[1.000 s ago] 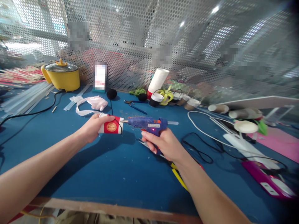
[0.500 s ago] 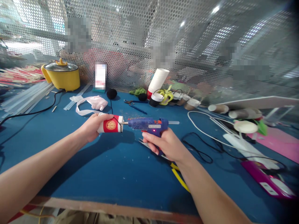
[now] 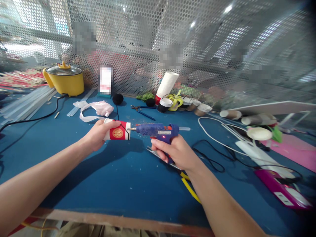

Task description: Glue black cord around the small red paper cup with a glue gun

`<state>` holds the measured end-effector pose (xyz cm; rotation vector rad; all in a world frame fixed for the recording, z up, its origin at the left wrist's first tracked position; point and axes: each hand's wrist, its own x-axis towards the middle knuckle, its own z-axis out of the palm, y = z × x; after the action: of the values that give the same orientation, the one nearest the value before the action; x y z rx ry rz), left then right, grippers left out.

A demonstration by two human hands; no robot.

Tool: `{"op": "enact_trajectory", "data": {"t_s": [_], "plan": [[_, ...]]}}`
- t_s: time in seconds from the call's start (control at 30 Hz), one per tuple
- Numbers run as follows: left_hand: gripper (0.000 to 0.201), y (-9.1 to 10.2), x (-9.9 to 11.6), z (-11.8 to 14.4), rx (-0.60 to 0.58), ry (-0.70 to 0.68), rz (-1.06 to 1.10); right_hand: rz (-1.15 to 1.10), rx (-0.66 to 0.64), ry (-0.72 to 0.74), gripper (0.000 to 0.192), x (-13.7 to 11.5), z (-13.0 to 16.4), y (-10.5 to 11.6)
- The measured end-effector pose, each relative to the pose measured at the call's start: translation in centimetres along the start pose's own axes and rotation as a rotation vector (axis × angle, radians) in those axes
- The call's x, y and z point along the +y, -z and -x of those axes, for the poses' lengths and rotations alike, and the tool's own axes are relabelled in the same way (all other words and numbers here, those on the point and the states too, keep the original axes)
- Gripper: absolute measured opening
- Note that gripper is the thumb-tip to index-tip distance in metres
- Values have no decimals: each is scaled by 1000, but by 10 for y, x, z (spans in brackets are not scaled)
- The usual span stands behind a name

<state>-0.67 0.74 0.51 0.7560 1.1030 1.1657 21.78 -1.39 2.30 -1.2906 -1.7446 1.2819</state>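
Blue tabletop [image 3: 118, 191]: left hand [image 3: 96, 135] clamped on red-white cup [image 3: 118, 132], right hand [image 3: 176, 151] gripping glue gun [image 3: 154, 130], nozzle [image 3: 132, 129] at cup's end

We face a perforated grey screen [image 3: 138, 39] behind our blue-topped table [image 3: 111, 187], with bright lights [image 3: 193, 24] showing high up.

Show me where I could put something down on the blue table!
The biggest patch, bare except for specks, is bordered by the red-and-white cup, blue glue gun, yellow-handled tool and front edge. Another lies between the right forearm and purple box. It's crowded along the mesh screen, around the stacked cups.
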Motion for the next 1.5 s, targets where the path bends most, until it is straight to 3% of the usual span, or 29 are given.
{"op": "enact_trajectory", "data": {"t_s": [0.5,0.73,1.17,1.5], "plan": [[17,9,-13,2,-180,-301,-129,-128,72,-20,30,1,-4,-1],[20,9,-12,1,-138,-329,-149,-113,4,-5,30,3,-1,0],[18,8,-11,7,-160,-381,-180,-174,81,-28,32,0,-4,-1],[17,10,-11,5,-171,-407,-146,-143,48,-26,32,-3,0,0]]}}
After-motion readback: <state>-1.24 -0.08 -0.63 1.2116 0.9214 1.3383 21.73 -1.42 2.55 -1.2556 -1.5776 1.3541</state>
